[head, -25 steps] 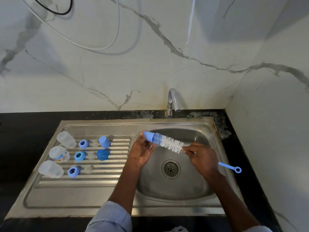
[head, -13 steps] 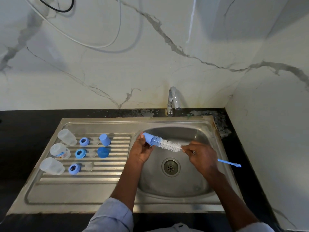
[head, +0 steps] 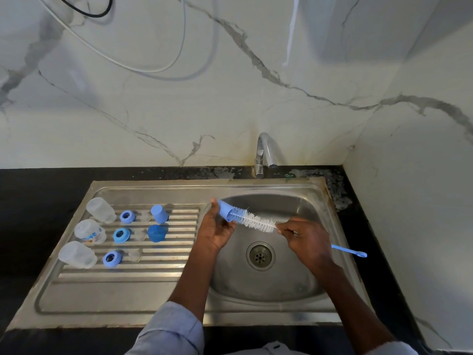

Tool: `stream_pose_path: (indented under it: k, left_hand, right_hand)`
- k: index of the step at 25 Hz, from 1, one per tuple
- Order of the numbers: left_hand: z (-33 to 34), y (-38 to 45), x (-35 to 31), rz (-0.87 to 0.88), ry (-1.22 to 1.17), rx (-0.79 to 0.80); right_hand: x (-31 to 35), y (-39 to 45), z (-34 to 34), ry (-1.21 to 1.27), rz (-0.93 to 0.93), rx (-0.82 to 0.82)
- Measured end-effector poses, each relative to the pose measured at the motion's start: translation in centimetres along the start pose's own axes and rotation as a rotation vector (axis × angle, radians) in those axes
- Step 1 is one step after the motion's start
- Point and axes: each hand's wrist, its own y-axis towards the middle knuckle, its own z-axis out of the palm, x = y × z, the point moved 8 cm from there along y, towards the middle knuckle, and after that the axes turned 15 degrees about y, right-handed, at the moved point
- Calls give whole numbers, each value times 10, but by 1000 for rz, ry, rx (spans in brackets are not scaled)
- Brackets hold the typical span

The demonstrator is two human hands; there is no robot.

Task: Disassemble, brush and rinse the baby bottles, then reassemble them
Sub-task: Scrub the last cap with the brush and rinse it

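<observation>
A steel sink (head: 268, 187) sits in a black counter below marble walls. Over its basin, the left hand (head: 215, 230) grips a blue bottle cap (head: 225, 210), while the right hand (head: 305, 239) grips the bottle brush (head: 258, 221), its bristle tip inside the cap. Bottles (head: 89, 231), rings (head: 121, 235) and two more caps (head: 159, 213) lie on the drainboard.

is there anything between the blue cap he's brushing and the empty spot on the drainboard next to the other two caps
Nothing visible. The blue cap sits in the left hand at the basin's left edge, with bare drainboard ridges between it and the two caps already set down. The bottle brush, held by the right hand, is on the other side.
</observation>
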Motion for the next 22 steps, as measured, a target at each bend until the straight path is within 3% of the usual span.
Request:
stream_pose_path:
  k: [16, 22]
  left_hand:
    - [-14, 6, 13, -49, 78, -103]
    - [-15, 10, -2, 42, -116, -76]
  right_hand:
    - [1, 2, 3, -52, 12, 38]
    - [-16, 2, 9, 142, 140, 124]
